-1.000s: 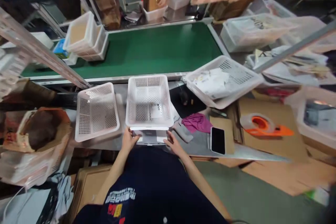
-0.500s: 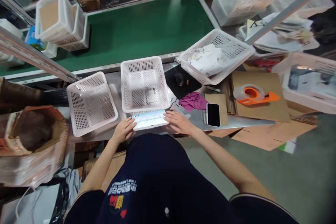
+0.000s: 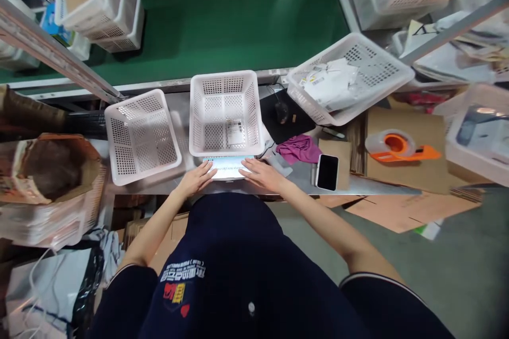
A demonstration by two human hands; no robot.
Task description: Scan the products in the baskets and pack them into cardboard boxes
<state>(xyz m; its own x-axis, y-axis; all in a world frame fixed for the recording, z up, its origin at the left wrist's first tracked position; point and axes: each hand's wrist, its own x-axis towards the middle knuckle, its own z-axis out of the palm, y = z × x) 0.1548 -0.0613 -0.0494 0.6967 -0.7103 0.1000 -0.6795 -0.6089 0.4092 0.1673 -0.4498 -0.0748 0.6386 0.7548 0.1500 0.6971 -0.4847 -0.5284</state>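
Observation:
A flat white-and-pale-blue box (image 3: 226,168) with printed lettering lies on the metal bench, close to my body. My left hand (image 3: 198,177) rests over its left end, fingers stretched across the top. Over the right end lies my right hand (image 3: 260,174), its fingers extended and slightly spread on the surface. Both hands look open, and they cover the box's two ends. Directly beyond the box stands a white perforated basket (image 3: 199,116) with a small labelled packet (image 3: 235,131) inside.
Another white basket (image 3: 175,153) tilts at the left. To the right are a mouse (image 3: 281,112), a purple cloth (image 3: 298,148), a phone (image 3: 327,172), an orange tape dispenser (image 3: 413,153) on cardboard, and a basket (image 3: 382,85) of white packages. A green conveyor (image 3: 238,26) runs behind.
Both hands have moved inward from the box's ends, their fingers now lying farther over its top. The view has shifted a little; the baskets look unmoved.

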